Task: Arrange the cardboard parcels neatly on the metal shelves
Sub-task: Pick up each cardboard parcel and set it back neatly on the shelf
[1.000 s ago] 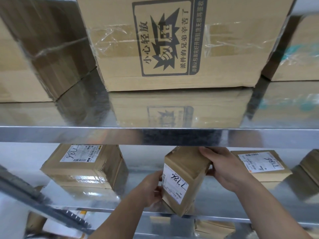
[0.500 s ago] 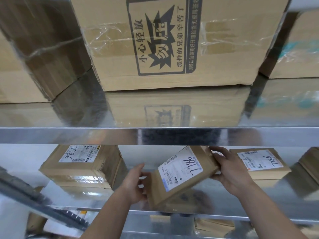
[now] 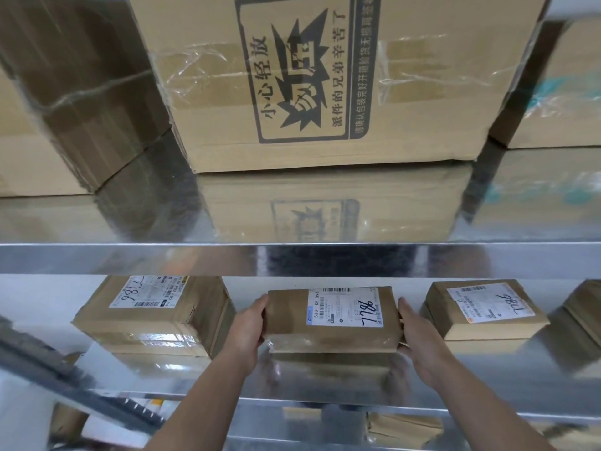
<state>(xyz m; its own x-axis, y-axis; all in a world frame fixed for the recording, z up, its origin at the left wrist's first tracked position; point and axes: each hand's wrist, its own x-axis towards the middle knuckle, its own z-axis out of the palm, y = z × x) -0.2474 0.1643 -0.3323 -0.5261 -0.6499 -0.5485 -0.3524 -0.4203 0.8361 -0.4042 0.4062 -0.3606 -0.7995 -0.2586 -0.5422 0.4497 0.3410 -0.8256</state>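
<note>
A flat cardboard parcel (image 3: 289, 323) marked 7786 lies label up on the middle metal shelf (image 3: 328, 382). My left hand (image 3: 247, 330) grips its left end, thumb on top. On the opposite end my right hand (image 3: 419, 336) holds it the same way. Another labelled parcel (image 3: 156, 317) sits to the left on the same shelf. A thinner one (image 3: 484, 314) lies to the right. Both are apart from the held parcel.
The upper shelf edge (image 3: 292, 258) runs just above my hands. On it stand a big printed carton (image 3: 325, 83) and cartons at the left (image 3: 65, 92) and right (image 3: 559, 92). A further parcel (image 3: 585, 310) shows at far right. More parcels (image 3: 403, 428) lie below; a dark bar (image 3: 48, 379) crosses lower left.
The parcel stood on end, then tilted over, and now lies flat with its label up. My hands shifted to its two ends.
</note>
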